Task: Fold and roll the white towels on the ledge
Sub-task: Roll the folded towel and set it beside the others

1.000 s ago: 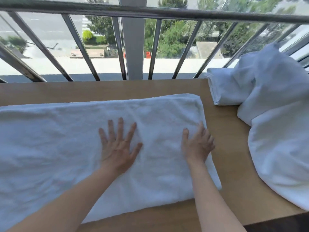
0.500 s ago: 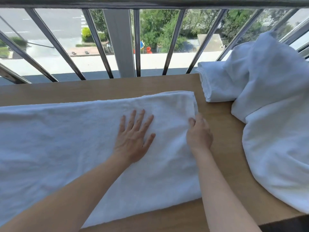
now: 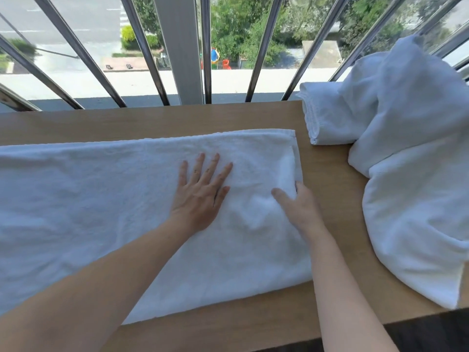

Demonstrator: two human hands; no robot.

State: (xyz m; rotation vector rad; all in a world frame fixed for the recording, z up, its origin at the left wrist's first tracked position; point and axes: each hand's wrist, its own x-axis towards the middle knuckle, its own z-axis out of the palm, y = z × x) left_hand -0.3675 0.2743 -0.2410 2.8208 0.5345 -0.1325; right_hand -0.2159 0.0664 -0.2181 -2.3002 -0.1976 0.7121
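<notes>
**Starting the roll at the towel's right end**

The folded towel (image 3: 101,212) lies lengthwise on the ledge (image 3: 152,120), nearer its front edge, and runs out of view to the left. The left hand (image 3: 200,194) presses flat on it with straight, spread fingers. The right hand (image 3: 300,212) pinches the short right end, thumb on top and fingers tucked under. A loose or crooked first turn would likely give a cone-shaped roll. The loose towels (image 3: 411,174) at the ledge's right edge could also crowd that hand.
</notes>
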